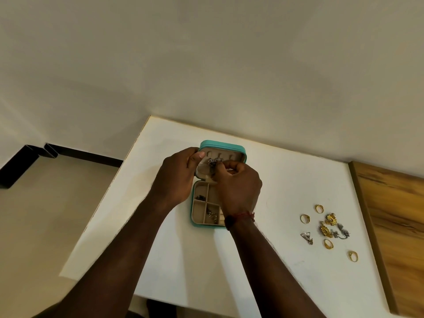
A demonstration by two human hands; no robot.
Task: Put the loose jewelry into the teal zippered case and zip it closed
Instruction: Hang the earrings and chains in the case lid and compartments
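Head view: left hand (176, 177) grips teal case lid (222, 145), right hand (238, 187) pinches a blurred silver piece (213, 161)

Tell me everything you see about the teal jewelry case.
The teal case lies open on the white table, lid raised at the far side. Its lining looks beige; the base is split into compartments, some holding small silvery pieces. The left hand grips the lid's left edge; the right hand pinches a silvery piece at the lid.

Bare tabletop (275, 191) lies between teal case (221, 144) and loose jewelry (326, 230); left hand (176, 177) and right hand (238, 189) crowd the case
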